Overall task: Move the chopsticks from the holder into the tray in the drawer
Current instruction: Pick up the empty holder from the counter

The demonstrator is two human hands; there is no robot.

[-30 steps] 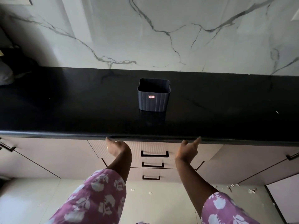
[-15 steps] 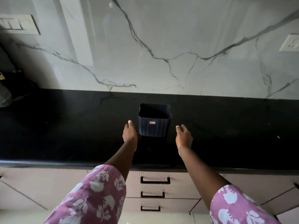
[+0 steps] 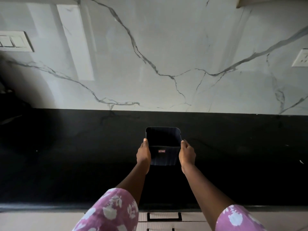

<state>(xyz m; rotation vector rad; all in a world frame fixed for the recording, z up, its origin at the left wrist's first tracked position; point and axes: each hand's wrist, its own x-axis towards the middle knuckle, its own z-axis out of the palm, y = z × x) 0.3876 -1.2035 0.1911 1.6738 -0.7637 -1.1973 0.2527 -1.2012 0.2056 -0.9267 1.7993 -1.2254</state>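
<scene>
The left hand (image 3: pixel 143 155) is pressing against the left side of the dark holder (image 3: pixel 163 152), with its thumb up by the rim. The right hand (image 3: pixel 187 154) is doing the same on the right side, so both hands are squeezing the holder between them. The holder is sitting on the black counter (image 3: pixel 66 155), about in the middle, away from the wall.

The inside of the holder is looking dark, and no chopsticks are showing in it. It is too dark to tell if any are lying low inside.

The person is probably taking hold of the holder, either to check it or to bring it closer. Next, the person is likely going to need the drawer (image 3: pixel 164 216) open, since it is looking shut below the counter edge, and the tray is not showing.

Behind the counter, a white marble wall (image 3: pixel 166 55) with grey lines is standing. A switch plate (image 3: pixel 14 41) is sitting on the left and a socket (image 3: pixel 301 58) on the right.
</scene>
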